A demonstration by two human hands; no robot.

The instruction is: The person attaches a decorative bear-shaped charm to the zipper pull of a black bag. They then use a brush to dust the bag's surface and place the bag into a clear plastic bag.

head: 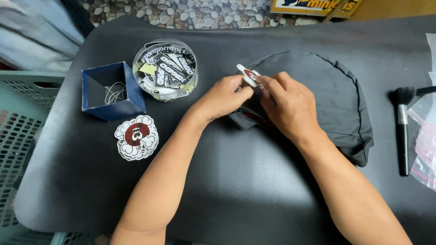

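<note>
A blue box (113,92) is sitting on the dark mat (236,181), holding a ball chain (115,94). Just beside it, a clear tub (165,69) is holding printed stickers. A cloud-shaped sticker (136,137) is lying in front of the box. A black brush (402,122) is lying at the right, near plastic bags (426,136). A green crate (20,131) is standing off the mat's left edge.

A glossy card tag (249,75) over matt black cloth (318,90), on a textured rubbery mat (236,181).
</note>
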